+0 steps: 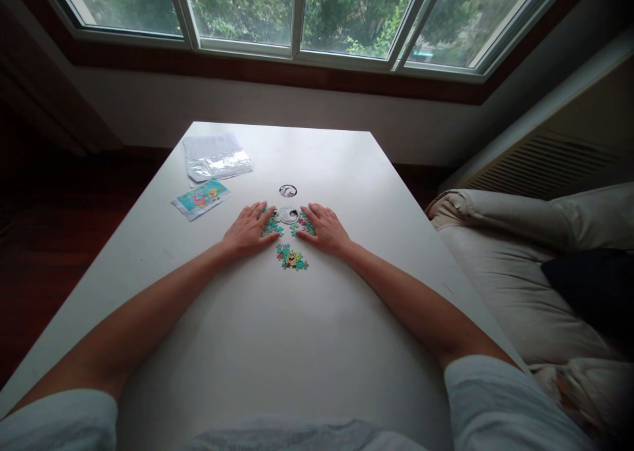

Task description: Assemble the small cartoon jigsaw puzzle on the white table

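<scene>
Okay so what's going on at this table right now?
Someone is at a white table with small jigsaw pieces. Their left hand and right hand lie flat over two groups of loose pieces, on either side of a round tin. Nearer the person, a cluster of pieces shows a yellow cartoon face. A picture card and a clear plastic bag lie off to the left.

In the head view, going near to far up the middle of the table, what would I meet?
Joined jigsaw section → silvery disc between the hands → smaller-looking, dark-rimmed round item → wall → window.
</scene>
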A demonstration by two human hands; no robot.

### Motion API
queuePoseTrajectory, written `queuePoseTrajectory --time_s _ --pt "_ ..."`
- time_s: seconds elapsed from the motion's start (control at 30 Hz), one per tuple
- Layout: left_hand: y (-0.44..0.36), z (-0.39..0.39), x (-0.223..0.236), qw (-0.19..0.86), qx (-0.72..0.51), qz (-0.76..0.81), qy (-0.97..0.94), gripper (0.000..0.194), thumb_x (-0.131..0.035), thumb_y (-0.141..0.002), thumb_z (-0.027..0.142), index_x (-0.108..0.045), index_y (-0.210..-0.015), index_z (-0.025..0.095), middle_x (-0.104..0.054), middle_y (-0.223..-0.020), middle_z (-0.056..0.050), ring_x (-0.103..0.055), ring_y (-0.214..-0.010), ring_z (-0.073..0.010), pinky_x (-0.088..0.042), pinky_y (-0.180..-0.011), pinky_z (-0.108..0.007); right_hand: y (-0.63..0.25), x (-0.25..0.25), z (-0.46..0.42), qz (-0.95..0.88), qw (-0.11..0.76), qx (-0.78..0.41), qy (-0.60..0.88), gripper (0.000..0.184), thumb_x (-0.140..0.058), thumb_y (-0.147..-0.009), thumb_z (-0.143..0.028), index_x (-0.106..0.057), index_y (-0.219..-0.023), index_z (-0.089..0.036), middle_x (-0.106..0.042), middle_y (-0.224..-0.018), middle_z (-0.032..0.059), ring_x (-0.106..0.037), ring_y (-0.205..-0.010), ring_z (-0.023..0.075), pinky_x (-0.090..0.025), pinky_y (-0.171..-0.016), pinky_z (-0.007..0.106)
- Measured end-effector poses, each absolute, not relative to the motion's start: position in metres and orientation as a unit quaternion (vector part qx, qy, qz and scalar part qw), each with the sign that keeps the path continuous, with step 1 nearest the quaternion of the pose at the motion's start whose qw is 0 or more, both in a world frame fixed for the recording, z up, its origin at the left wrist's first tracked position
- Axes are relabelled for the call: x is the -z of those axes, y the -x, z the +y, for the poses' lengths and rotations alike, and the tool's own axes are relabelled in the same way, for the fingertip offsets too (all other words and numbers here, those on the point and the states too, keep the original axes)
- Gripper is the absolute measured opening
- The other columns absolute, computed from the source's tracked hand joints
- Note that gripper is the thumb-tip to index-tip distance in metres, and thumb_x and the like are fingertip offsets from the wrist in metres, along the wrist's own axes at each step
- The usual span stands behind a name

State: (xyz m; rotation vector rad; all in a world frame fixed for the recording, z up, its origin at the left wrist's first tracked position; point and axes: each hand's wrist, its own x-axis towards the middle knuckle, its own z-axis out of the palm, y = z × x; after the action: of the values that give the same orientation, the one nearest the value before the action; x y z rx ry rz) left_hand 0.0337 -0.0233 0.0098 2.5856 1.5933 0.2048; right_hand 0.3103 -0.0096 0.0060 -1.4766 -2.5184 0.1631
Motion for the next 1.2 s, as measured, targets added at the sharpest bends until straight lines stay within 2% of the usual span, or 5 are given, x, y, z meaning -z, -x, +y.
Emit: queuePoseTrajectory --time_s 0.33,0.57,0.8,1.0,1.2 --pt "-0.034 -0.013 -0.011 0.058 -0.106 0.486 -0.866 0.086 -0.044 -0.097 0.066 -0.025 -0.161 0.013 -0.031 -0.166 -0.015 -0.024 -0.154 -0.0308 -0.016 -0.128 -0.047 -0.313 -0.002 -0.007 -0.857 0.152 -0.046 0.489 0.074 -0.054 -0.094 -0.064 -0.044 -0.154 -0.020 -0.043 -0.158 0.0156 -0.037 -0.147 0.0333 -0.026 -0.123 0.051" --pt "-0.027 -0.011 -0.007 0.074 -0.161 0.463 -0.868 0.075 -0.050 -0.097 0.058 -0.035 -0.158 0.018 -0.044 -0.159 -0.012 -0.037 -0.148 -0.0288 -0.030 -0.125 -0.044 -0.313 -0.006 -0.009 -0.866 0.244 -0.062 0.432 0.042 -0.060 -0.097 -0.045 -0.064 -0.133 -0.024 -0.060 -0.140 0.0121 -0.052 -0.132 0.0295 -0.039 -0.113 0.048" --pt "-0.022 -0.009 -0.004 0.061 -0.242 0.513 -0.821 0.051 -0.050 -0.099 0.045 -0.057 -0.142 0.019 -0.059 -0.144 -0.011 -0.051 -0.134 -0.0270 -0.041 -0.117 -0.044 -0.280 -0.014 0.007 -0.888 0.247 -0.100 0.374 0.021 -0.059 -0.099 -0.027 -0.074 -0.113 -0.025 -0.072 -0.114 0.0079 -0.060 -0.107 0.0236 -0.043 -0.097 0.039" --pt "-0.013 -0.005 -0.002 0.049 -0.276 0.543 -0.792 0.034 -0.050 -0.098 0.033 -0.071 -0.122 0.022 -0.067 -0.132 -0.008 -0.057 -0.125 -0.0262 -0.043 -0.114 -0.045 -0.249 -0.014 0.042 -0.880 0.213 -0.065 0.419 0.021 -0.067 -0.092 -0.027 -0.075 -0.112 -0.024 -0.069 -0.108 0.0085 -0.057 -0.104 0.0251 -0.042 -0.091 0.037" --pt "-0.010 -0.002 0.001 0.044 -0.280 0.555 -0.782 0.032 -0.051 -0.096 0.028 -0.073 -0.118 0.022 -0.068 -0.130 -0.008 -0.058 -0.123 -0.0267 -0.044 -0.112 -0.046 -0.237 -0.015 0.045 -0.888 0.194 -0.065 0.411 0.024 -0.066 -0.093 -0.033 -0.075 -0.114 -0.025 -0.065 -0.108 0.0088 -0.055 -0.108 0.0255 -0.041 -0.094 0.038"
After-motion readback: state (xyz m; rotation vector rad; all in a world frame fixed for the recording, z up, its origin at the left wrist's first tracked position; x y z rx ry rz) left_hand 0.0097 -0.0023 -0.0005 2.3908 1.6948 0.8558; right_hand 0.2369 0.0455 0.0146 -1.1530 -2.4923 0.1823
